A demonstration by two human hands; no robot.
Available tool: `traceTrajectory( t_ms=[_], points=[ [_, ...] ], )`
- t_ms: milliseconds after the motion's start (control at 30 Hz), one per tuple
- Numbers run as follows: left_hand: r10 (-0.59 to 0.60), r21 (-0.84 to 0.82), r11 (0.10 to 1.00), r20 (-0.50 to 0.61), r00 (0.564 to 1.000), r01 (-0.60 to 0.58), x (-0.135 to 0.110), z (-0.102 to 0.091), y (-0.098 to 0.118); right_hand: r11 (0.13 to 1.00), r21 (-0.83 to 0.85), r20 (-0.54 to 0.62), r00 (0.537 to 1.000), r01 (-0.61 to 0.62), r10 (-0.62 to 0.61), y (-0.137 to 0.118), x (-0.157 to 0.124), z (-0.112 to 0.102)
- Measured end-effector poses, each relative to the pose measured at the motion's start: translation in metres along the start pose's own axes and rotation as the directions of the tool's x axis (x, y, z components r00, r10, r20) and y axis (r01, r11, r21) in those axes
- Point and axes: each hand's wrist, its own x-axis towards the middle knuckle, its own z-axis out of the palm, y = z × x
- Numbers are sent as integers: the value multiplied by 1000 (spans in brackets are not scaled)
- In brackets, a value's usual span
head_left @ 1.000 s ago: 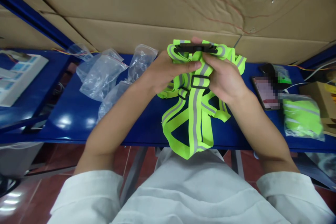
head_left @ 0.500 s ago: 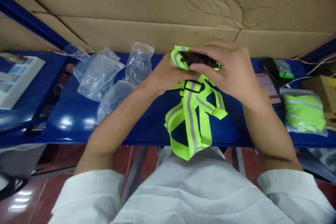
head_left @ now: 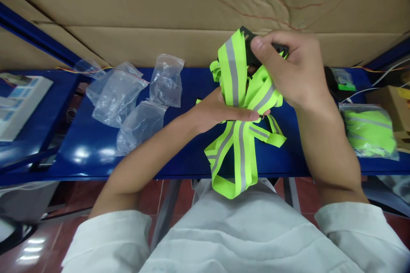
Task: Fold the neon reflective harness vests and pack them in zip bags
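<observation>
Just pulled the black piece away from the left hand, now pinching it in the right hand; left fingers gripping yellow-green straps mid-scene, right of clear bags.

The straps look like matt woven cloth, their grey bands smoother, and the black buckle like hard, matt plastic. The bench is smooth and glossy, like painted metal; the bags toward its back edge are thin, clear, crinkled plastic. Behind that edge, the cardboard is matt.
</observation>
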Motion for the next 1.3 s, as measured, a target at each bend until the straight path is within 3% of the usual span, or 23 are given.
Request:
traceTrajectory(
  t_ms=[133, 233, 333, 500, 633, 800, 867, 967, 1000, 1100, 1233, 1300],
  points=[
    [-85, -46, 995, 60, 995, 88, -3, 8, -5, 990, 116, -37, 995, -85, 89, -6, -2, -5],
    [-92, 8, 996, 71, 993, 91, -5, 10, -9, 923, 277, 81, 963, -268, 256, -9, 0, -12],
    [-12, 136, 991, 190, 982, -14, -7, 11, -4, 840, 337, 241, 901, -426, 361, -10, 4, -19],
    [61, 404, 894, 322, 945, -195, -17, 10, 22, 767, 448, 400, 870, -460, 288, -9, 4, -17],
    [99, 453, 854, 339, 935, -255, -24, 5, 35, 850, 302, 432, 857, -431, 281, -5, -4, -7],
    [133, 467, 831, 362, 922, -303, -26, -2, 36, 862, 122, 603, 727, -492, 329, -6, -9, -15],
    [130, 458, 835, 375, 918, -305, -25, -4, 36, 905, 57, 716, 649, -422, 258, -7, -7, -23],
    [61, 459, 850, 403, 913, -259, -23, -3, 37, 975, 42, 843, 532, -217, 82, -7, -3, -29],
    [25, 470, 850, 415, 909, -238, -23, -3, 38, 984, 51, 845, 532, -170, 48, -6, -3, -30],
    [-56, 496, 849, 425, 903, -181, -24, -1, 42, 992, 71, 809, 587, -105, 4, -2, -4, -27],
    [-111, 522, 846, 373, 921, -110, -25, -3, 46, 995, 75, 829, 559, -61, -29, -8, -12, -23],
    [-119, 552, 825, 380, 917, -121, -24, -7, 48, 997, 54, 816, 578, -50, -15, -16, -16, -23]
  ],
)
